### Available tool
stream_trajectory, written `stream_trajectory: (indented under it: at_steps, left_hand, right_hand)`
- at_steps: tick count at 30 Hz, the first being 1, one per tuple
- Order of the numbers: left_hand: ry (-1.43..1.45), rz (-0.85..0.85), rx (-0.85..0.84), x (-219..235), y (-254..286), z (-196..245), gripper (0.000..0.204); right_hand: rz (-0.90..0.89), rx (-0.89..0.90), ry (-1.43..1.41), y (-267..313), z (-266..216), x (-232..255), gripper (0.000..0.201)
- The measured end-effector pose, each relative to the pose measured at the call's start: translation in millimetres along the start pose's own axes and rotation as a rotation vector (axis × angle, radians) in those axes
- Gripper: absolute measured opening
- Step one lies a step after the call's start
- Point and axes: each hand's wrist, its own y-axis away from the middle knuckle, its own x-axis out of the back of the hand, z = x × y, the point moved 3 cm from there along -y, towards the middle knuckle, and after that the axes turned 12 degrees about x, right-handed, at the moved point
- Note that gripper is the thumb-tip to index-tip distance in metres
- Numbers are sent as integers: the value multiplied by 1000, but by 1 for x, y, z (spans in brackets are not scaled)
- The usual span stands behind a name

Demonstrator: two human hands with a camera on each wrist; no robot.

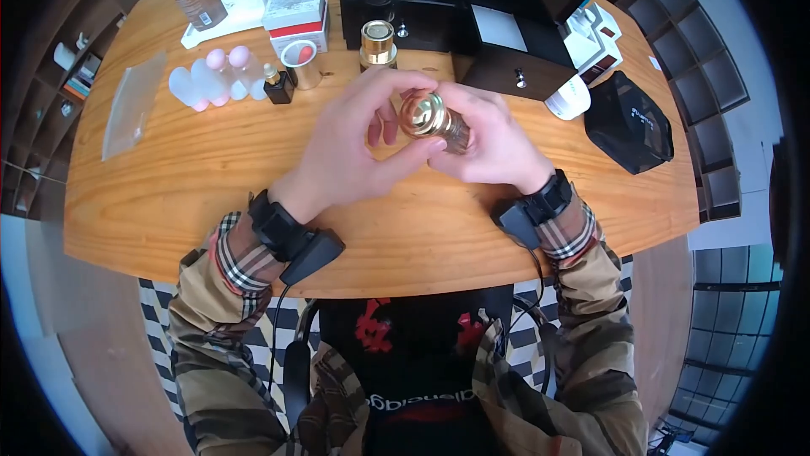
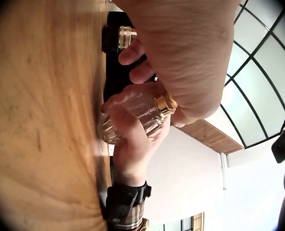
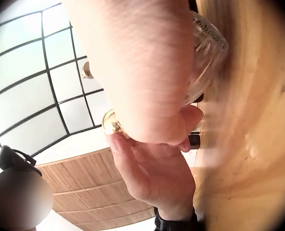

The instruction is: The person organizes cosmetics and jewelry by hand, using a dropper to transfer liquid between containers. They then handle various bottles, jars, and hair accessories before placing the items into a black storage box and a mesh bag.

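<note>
A clear ribbed glass bottle (image 2: 137, 113) with a gold top is held above the front of the wooden table, tilted. My right hand (image 1: 498, 135) grips its glass body, thumb on the near side and fingers around the far side. At the gold top (image 1: 423, 113), my left hand (image 1: 359, 140) curves round with thumb and index finger; its thumb lies against the gold in the right wrist view. The other left fingers are curled inward below. Part of the glass body (image 3: 207, 53) shows beyond my right hand in the right wrist view.
Behind my hands stand a gold-capped jar (image 1: 377, 38) and a black drawer cabinet (image 1: 405, 0) with one drawer pulled out. To the left are a gold cup (image 1: 305, 72), a dark dropper bottle (image 1: 278, 89) and several pink-topped bottles (image 1: 215, 80). A black pouch (image 1: 629, 123) lies right.
</note>
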Motion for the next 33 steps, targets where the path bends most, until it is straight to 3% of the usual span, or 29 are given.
stream_trajectory:
  at_steps: [6, 8, 11, 15, 18, 23, 29, 32, 33]
  left_hand:
    - [-32, 62, 96, 0, 3, 1, 42]
    - [-30, 77, 201, 0, 2, -1, 41]
    - [-106, 96, 191, 2, 4, 1, 32]
    - [-105, 116, 208, 11, 5, -7, 24]
    - [34, 158, 289, 19, 4, -8, 21]
    - [145, 280, 77, 15, 0, -7, 14]
    - [141, 349, -48, 15, -1, -4, 39]
    - [91, 306, 33, 11, 0, -7, 45]
    - [91, 309, 34, 11, -1, -8, 45]
  right_hand:
    - [-61, -12, 74, -4, -10, 2, 34]
    - [-84, -13, 106, -5, -8, 1, 32]
    - [-75, 44, 131, -3, -3, -3, 31]
    - [-105, -7, 131, -2, -4, -2, 30]
    - [-79, -43, 143, -1, -1, 3, 30]
    - [-39, -124, 121, 2, 4, 8, 30]
    - [134, -233, 11, 12, 28, 7, 30]
    - [213, -237, -17, 15, 36, 9, 32]
    - [201, -312, -65, 14, 36, 11, 30]
